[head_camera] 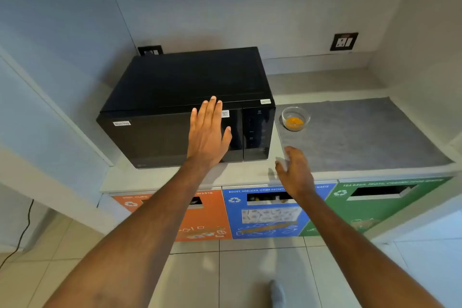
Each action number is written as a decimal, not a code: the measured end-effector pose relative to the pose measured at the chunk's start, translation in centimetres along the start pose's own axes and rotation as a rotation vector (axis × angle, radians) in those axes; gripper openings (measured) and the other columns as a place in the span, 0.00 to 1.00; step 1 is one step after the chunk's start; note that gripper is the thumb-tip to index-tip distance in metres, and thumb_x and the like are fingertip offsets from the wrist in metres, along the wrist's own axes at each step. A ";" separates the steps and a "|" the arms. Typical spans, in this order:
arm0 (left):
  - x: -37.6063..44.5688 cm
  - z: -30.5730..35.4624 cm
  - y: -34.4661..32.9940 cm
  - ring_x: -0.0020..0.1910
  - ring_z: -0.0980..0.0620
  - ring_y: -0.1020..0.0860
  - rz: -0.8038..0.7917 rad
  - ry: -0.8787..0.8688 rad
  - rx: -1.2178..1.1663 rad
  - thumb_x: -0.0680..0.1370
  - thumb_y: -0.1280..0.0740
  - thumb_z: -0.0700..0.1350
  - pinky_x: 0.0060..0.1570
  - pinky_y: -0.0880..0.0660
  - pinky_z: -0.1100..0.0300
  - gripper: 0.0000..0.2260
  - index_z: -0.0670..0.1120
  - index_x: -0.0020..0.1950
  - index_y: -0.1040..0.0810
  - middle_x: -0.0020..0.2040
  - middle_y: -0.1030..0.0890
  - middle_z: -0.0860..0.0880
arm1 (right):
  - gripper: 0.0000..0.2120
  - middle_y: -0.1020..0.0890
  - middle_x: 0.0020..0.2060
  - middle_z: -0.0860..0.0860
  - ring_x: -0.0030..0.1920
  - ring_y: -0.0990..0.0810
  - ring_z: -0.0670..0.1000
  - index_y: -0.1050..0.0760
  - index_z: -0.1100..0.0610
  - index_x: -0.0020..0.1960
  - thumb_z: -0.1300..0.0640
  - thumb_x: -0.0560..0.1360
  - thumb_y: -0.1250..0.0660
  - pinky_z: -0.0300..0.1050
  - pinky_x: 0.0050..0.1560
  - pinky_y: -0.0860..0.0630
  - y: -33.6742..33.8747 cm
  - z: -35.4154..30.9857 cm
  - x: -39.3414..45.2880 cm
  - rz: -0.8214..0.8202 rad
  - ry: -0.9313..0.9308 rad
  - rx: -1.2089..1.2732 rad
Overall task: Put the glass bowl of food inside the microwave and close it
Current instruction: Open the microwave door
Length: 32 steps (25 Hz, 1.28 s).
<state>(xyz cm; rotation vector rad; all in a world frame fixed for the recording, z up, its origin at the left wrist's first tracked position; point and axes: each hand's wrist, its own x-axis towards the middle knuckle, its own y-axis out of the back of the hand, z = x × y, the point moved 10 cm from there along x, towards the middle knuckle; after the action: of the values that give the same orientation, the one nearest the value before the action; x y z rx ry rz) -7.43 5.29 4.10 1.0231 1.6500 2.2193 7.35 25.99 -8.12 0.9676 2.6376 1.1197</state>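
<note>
The black box-shaped microwave [185, 105] has its door shut; the small clear glass bowl of orange food [295, 118] sits on the grey table [362, 132] just right of it. Both hands, left hand [208, 136] and right hand [295, 172], are open and empty. Best to swing the door fully open before lifting the bowl level.

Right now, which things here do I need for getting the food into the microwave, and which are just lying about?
For the job:
- glass bowl with orange food, on the grey mat
- black microwave, door shut
- left hand, flat at the door
- right hand, open, short of the bowl

Just there:
- orange bin, blue bin, green bin
- wall socket
</note>
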 end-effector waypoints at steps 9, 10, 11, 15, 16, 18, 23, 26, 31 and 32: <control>0.8 0.4 -1.5 0.79 0.43 0.35 0.167 0.068 -0.034 0.80 0.37 0.52 0.81 0.46 0.42 0.29 0.43 0.79 0.34 0.77 0.29 0.44 | 0.37 0.31 0.76 0.58 0.73 0.26 0.58 0.37 0.58 0.79 0.51 0.75 0.25 0.55 0.72 0.26 -9.1 3.9 3.1 -0.127 -0.256 0.208; 0.8 0.4 -1.4 0.78 0.43 0.33 0.189 0.069 -0.002 0.80 0.36 0.52 0.80 0.44 0.42 0.28 0.42 0.79 0.33 0.76 0.28 0.43 | 0.39 0.32 0.77 0.57 0.74 0.27 0.58 0.38 0.57 0.79 0.51 0.75 0.24 0.54 0.72 0.26 -9.9 4.0 3.5 -0.136 -0.269 0.216; 0.9 0.6 -1.5 0.77 0.43 0.31 0.199 0.064 0.025 0.80 0.35 0.53 0.79 0.42 0.42 0.28 0.42 0.78 0.32 0.75 0.27 0.43 | 0.40 0.32 0.77 0.57 0.74 0.28 0.58 0.39 0.57 0.79 0.51 0.74 0.23 0.54 0.72 0.26 -10.6 4.0 3.9 -0.139 -0.274 0.230; 1.7 -0.1 -2.1 0.75 0.45 0.29 0.186 0.114 0.049 0.79 0.32 0.56 0.78 0.39 0.43 0.29 0.45 0.76 0.30 0.74 0.25 0.45 | 0.41 0.28 0.71 0.58 0.71 0.27 0.57 0.37 0.58 0.77 0.51 0.71 0.21 0.44 0.64 0.27 -12.3 3.7 5.3 -0.080 -0.247 0.271; 1.7 -0.3 -2.2 0.75 0.45 0.30 0.196 0.125 0.036 0.79 0.32 0.56 0.78 0.40 0.42 0.29 0.45 0.76 0.30 0.74 0.26 0.45 | 0.41 0.28 0.71 0.58 0.70 0.26 0.57 0.37 0.57 0.76 0.50 0.71 0.21 0.43 0.62 0.28 -12.4 3.7 5.4 -0.054 -0.245 0.266; 1.6 -0.3 -2.6 0.77 0.43 0.32 0.209 0.131 0.009 0.79 0.31 0.56 0.79 0.42 0.41 0.28 0.45 0.76 0.30 0.76 0.28 0.44 | 0.43 0.27 0.70 0.58 0.69 0.26 0.57 0.38 0.57 0.77 0.48 0.70 0.21 0.42 0.59 0.28 -12.9 3.9 5.4 -0.020 -0.244 0.244; 1.6 -0.2 -3.1 0.79 0.43 0.35 0.246 0.145 -0.019 0.80 0.31 0.55 0.80 0.45 0.42 0.27 0.45 0.76 0.31 0.77 0.29 0.44 | 0.42 0.25 0.68 0.57 0.68 0.24 0.59 0.36 0.57 0.75 0.44 0.69 0.21 0.46 0.59 0.27 -13.4 4.6 5.1 0.075 -0.263 0.194; 1.6 -0.4 -3.2 0.78 0.43 0.34 0.271 0.153 -0.029 0.80 0.31 0.54 0.80 0.46 0.43 0.26 0.46 0.75 0.31 0.76 0.28 0.45 | 0.41 0.24 0.66 0.57 0.66 0.22 0.59 0.35 0.57 0.73 0.44 0.68 0.21 0.49 0.59 0.24 -13.7 4.6 5.1 0.126 -0.280 0.174; 1.1 -0.3 -3.2 0.78 0.43 0.33 0.269 0.156 -0.028 0.79 0.31 0.55 0.80 0.47 0.44 0.27 0.46 0.75 0.31 0.76 0.27 0.45 | 0.40 0.23 0.64 0.58 0.64 0.22 0.59 0.35 0.58 0.72 0.45 0.68 0.21 0.60 0.59 0.19 -13.7 4.9 5.2 0.176 -0.287 0.171; 1.1 -0.3 -3.2 0.78 0.44 0.34 0.261 0.155 -0.032 0.79 0.31 0.55 0.80 0.47 0.44 0.27 0.46 0.75 0.32 0.76 0.27 0.45 | 0.40 0.23 0.64 0.58 0.64 0.22 0.59 0.35 0.58 0.72 0.45 0.68 0.21 0.60 0.59 0.19 -13.8 4.9 5.2 0.173 -0.282 0.175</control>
<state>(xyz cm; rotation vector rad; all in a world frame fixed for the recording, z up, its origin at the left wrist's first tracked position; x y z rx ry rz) -9.17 6.76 1.64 1.1424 1.6149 2.5420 -2.18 24.88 -20.29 1.3015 2.4887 0.7239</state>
